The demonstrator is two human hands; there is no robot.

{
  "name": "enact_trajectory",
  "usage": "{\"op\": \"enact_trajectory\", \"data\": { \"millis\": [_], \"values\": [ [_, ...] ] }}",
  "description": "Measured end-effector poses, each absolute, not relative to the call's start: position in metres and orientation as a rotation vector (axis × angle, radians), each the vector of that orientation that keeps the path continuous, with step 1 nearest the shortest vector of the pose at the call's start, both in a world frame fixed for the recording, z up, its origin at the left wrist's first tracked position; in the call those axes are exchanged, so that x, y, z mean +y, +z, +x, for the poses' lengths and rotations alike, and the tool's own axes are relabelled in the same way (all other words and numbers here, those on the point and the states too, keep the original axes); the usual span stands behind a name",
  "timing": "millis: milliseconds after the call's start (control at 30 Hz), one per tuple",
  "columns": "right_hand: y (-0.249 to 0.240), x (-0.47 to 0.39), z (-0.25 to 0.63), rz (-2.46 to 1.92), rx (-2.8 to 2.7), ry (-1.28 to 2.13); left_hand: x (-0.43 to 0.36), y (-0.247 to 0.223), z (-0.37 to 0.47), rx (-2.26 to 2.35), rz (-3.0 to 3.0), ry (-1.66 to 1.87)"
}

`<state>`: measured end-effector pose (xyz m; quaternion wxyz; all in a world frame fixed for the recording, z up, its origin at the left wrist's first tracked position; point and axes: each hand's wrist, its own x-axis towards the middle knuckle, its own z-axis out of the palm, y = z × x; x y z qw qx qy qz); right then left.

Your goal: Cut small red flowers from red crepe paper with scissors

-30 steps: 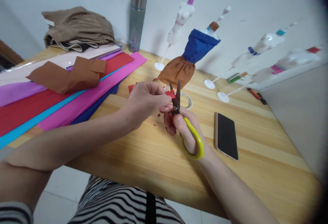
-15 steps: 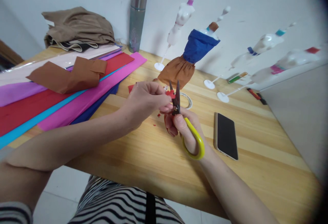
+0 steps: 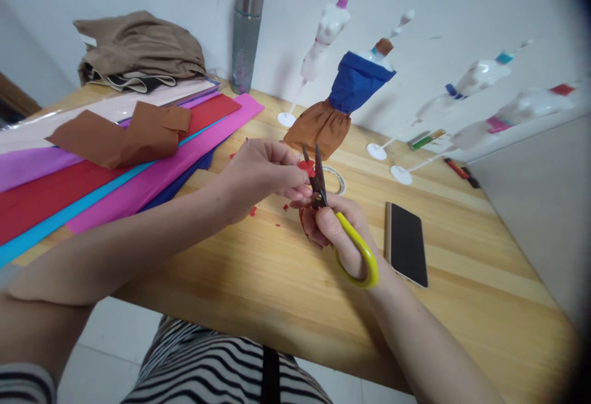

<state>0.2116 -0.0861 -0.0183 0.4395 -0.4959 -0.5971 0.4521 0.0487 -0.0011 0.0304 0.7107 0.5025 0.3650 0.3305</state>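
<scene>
My left hand (image 3: 270, 176) pinches a small red paper piece (image 3: 306, 169) between thumb and fingers. Yellow-handled scissors (image 3: 355, 247) are in my right hand (image 3: 339, 231), the dark blades parted and pointing away from me beside the red piece. Another bit of red material shows under my right fingers, partly hidden. Small red scraps (image 3: 253, 211) lie on the wooden table (image 3: 277, 287) below my hands. Just beyond the blades stands a mannequin in a blue top (image 3: 360, 82) and brown gathered skirt (image 3: 318, 128). A roll of tape (image 3: 336, 180) lies behind the scissors, partly covered.
Colored paper strips (image 3: 161, 182) and a brown piece (image 3: 120, 139) spread at left, before folded brown cloth (image 3: 143, 47). A bottle (image 3: 247, 34) stands at the back. A phone (image 3: 407, 244) lies right; several white mannequins (image 3: 484, 77) line the wall.
My left hand has shifted slightly left and toward me, uncovering a red scrap. The scissor handles have moved a little right, and the blades have tilted slightly left.
</scene>
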Motion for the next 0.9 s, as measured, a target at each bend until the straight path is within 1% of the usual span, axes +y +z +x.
{"op": "enact_trajectory", "data": {
  "millis": [267,600,733,900],
  "values": [
    [-0.015,-0.086,0.215,-1.289,-1.512,1.092,0.007,0.029,0.045,0.776,1.159,0.699],
    [-0.008,-0.086,0.216,-1.331,-1.54,1.088,0.008,0.036,0.044,0.858,1.285,0.719],
    [-0.003,-0.087,0.217,-1.323,-1.587,1.13,0.01,0.034,0.043,0.815,1.287,0.712],
    [-0.006,-0.086,0.216,-1.293,-1.513,1.158,0.009,0.033,0.042,0.793,1.237,0.746]
  ]
}}
